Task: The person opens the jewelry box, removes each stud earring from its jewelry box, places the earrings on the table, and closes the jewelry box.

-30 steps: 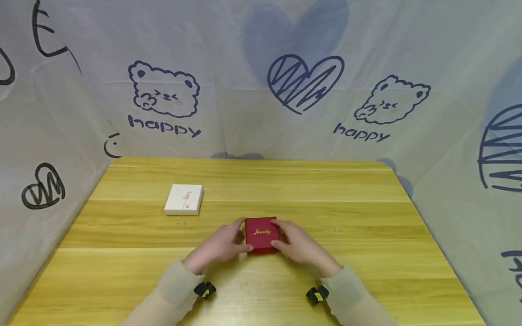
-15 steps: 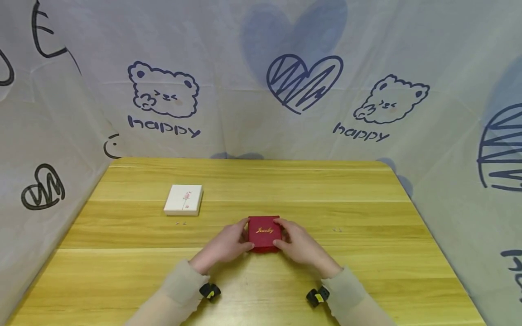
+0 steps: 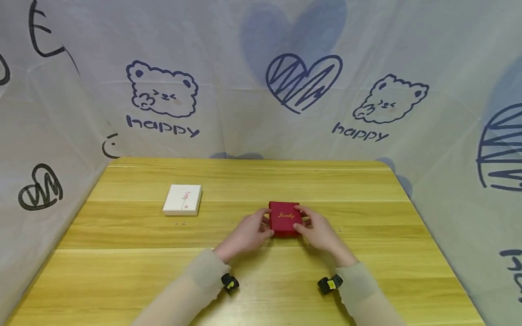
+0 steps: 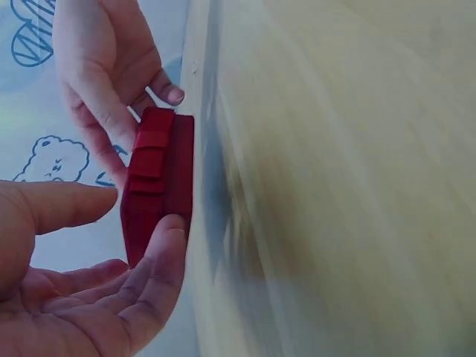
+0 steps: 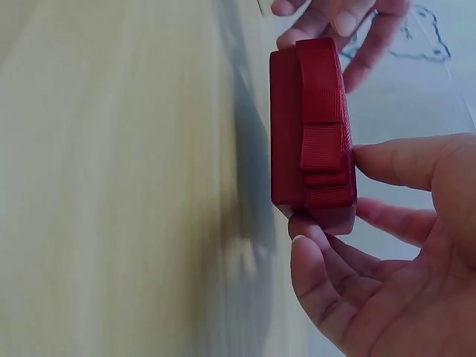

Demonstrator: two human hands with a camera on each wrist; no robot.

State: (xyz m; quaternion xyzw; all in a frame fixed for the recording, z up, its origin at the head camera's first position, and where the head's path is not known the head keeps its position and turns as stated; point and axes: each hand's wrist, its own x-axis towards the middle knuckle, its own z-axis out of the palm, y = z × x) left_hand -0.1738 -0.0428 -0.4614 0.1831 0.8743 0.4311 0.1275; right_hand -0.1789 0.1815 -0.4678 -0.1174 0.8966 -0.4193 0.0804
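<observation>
A small square red jewelry box (image 3: 285,217) has gold "Jewelry" lettering on its lid. The right wrist view shows a ribbon bow (image 5: 324,145) along its near side. My left hand (image 3: 248,233) grips the box's left side, thumb at the front corner and fingers at the far one. On the opposite side my right hand (image 3: 320,231) holds it in the same way. In both wrist views the box seems raised a little off the table, its shadow lying apart from it. The lid is down, so the inside is hidden.
A flat white box (image 3: 182,200) with a pink flower print lies on the wooden table (image 3: 122,271) at the left. Two tiny shiny pieces (image 3: 180,223) lie just in front of it. Another tiny piece (image 3: 339,230) is near my right hand. Printed cloth (image 3: 228,104) hangs behind.
Both hands have carried the red jewelry box to the right and farther from me. The white box and the tiny pieces have stayed in place.
</observation>
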